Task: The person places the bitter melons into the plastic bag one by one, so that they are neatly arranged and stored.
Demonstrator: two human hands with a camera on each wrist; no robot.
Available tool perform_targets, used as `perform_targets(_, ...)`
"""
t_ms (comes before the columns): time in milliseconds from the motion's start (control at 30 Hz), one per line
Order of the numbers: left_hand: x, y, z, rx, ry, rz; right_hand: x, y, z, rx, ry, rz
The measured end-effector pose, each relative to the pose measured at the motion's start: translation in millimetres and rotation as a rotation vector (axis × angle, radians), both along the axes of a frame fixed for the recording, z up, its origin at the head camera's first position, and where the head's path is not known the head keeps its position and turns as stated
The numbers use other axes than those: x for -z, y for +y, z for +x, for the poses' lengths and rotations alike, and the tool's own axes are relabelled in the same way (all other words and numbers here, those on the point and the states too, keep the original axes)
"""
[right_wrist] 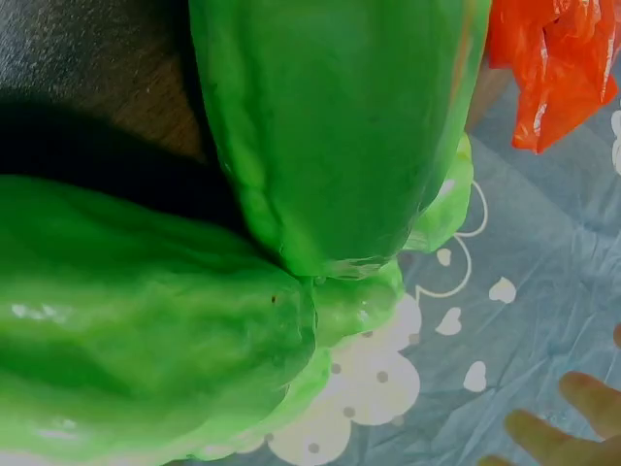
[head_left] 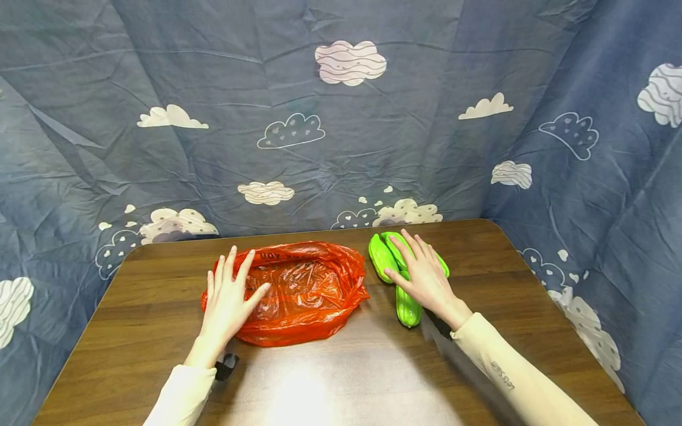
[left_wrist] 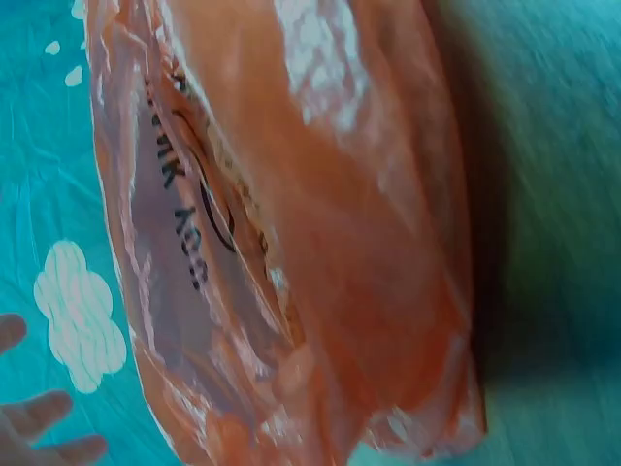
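With twelve o'clock at the far side, a red plastic bag (head_left: 298, 290) lay with its mouth gaping upward, and a cluster of green vegetables (head_left: 408, 305) sat near it, at the bag's three o'clock. One vegetable pointed toward six o'clock, another toward eleven. The left hand (head_left: 229, 302), its fingers straight and spread, covered the bag's nine o'clock end; contact could not be told. The right hand (head_left: 426, 278), reaching in from four o'clock, had its fingers extended over the vegetables and hid part of them, holding nothing visible. Black straps (head_left: 226, 367) hung at both wrists, below cream sleeves (head_left: 181, 396). The brown wood-grain table (head_left: 133, 331) shone with glare at six o'clock. A creased blue curtain (head_left: 224, 59) printed with clouds (head_left: 350, 62) rose from ten round to three.
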State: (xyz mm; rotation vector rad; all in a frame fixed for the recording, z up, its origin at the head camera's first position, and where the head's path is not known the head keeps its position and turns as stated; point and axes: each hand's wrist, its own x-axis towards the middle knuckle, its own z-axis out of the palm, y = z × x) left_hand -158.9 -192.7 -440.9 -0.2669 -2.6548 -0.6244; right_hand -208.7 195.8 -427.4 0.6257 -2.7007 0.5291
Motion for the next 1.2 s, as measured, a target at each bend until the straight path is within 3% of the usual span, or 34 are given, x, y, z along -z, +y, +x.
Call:
perform_targets(167,-0.8,-11.8,-2.5,0.042,0.133,0.041,-0.3,0.3,-4.0,-0.076,0.042,-0.1)
perform_targets(500,-5.0,-36.1,-1.0,0.1,0.192,0.174,1.0,-1.5,-8.3,-0.142,0.016,-0.283)
perform_targets(933,11.3,-68.6,6.4,0.095,0.105,0.271,11.2,3.7,0.1,-0.154,-0.047,-0.386)
perform_targets(1200,19.9,-76.9,9.5,0.088,-0.01,0.318,17.7,7.4,5.5,-0.148,-0.068,-0.41)
